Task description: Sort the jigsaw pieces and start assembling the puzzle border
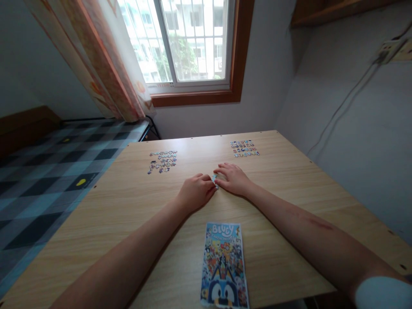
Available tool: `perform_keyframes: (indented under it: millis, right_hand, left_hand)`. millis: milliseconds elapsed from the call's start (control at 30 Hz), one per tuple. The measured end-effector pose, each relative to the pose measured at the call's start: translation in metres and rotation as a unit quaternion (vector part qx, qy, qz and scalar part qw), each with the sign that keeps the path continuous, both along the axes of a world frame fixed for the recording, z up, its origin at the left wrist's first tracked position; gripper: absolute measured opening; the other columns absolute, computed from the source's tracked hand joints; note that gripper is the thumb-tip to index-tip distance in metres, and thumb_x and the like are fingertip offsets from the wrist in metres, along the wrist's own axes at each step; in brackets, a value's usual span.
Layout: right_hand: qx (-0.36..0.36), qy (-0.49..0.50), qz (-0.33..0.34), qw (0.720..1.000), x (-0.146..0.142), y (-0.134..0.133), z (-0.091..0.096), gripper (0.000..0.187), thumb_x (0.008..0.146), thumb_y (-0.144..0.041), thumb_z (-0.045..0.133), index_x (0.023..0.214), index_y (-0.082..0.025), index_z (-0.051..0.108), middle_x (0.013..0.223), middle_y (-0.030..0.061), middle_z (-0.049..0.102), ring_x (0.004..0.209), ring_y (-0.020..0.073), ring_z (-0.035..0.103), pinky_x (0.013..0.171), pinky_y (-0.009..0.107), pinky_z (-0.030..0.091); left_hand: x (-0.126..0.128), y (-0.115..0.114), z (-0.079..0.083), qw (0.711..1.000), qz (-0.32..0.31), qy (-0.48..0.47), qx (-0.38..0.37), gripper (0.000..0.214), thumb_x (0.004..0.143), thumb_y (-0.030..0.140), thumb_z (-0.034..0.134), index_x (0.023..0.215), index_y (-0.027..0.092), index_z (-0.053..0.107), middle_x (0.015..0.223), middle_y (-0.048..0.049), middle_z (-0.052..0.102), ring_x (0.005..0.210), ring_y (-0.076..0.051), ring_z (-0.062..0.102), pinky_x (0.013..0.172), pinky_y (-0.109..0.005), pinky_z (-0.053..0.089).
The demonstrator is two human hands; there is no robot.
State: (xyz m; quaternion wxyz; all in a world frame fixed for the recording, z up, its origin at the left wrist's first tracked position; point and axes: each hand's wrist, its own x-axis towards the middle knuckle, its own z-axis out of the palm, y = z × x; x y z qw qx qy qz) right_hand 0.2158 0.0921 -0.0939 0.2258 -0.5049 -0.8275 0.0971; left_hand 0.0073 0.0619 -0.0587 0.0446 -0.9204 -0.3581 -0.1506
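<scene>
A small group of joined puzzle pieces (214, 179) lies on the wooden table, partly hidden between my two hands. My left hand (199, 191) is closed, its fingertips pressed on the left and near edge of these pieces. From the other side, my right hand (234, 178) rests low on the table with fingers stretched and apart, the thumb and fingertips touching or close beside the pieces. Nearer to me lies a printed Bluey picture sheet (224, 264), flat, with blue dog ears and eyes at its lower end.
Rows of loose puzzle pieces (167, 160) lie at the table's back left, and more puzzle pieces (244, 148) at the back right. The wooden table (289, 171) reaches toward the window wall. A checked bed (61, 171) stands left; a cable (337, 109) hangs on the right wall.
</scene>
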Motion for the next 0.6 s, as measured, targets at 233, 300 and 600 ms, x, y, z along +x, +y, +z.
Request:
perform_keyframes:
  millis: [233,300,600]
  right_hand:
    - [0.000,0.000,0.001,1.000,-0.0004,0.0007,-0.0011,0.041,0.092,-0.046,0.063,0.127,-0.026,0.068,0.145,0.0110,0.057,0.139,0.0322,0.046,0.114,0.053,0.033]
    - [0.000,0.000,0.002,1.000,-0.0007,0.0005,-0.0008,0.040,0.092,-0.046,0.063,0.126,-0.027,0.068,0.145,0.0106,0.057,0.139,0.0316,0.046,0.114,0.053,0.033]
    - [-0.008,-0.007,-0.004,1.000,-0.0024,-0.0023,0.0023,0.040,0.094,-0.046,0.059,0.128,-0.026,0.067,0.146,0.0109,0.056,0.139,0.0320,0.045,0.115,0.052,0.032]
  left_hand:
    - [0.0005,-0.0016,-0.0008,1.000,0.016,0.003,0.008,0.026,0.097,0.034,0.054,0.089,0.020,0.074,0.097,-0.0071,0.072,0.089,-0.021,0.064,0.076,-0.032,0.052]
    - [0.0002,-0.0008,-0.0019,1.000,0.021,0.001,0.006,0.025,0.097,0.035,0.054,0.088,0.021,0.073,0.097,-0.0068,0.072,0.090,-0.021,0.064,0.076,-0.033,0.052]
    - [0.0010,0.0026,-0.0052,1.000,0.020,-0.017,0.003,0.023,0.095,0.034,0.057,0.087,0.022,0.074,0.094,-0.0062,0.072,0.087,-0.020,0.064,0.077,-0.033,0.052]
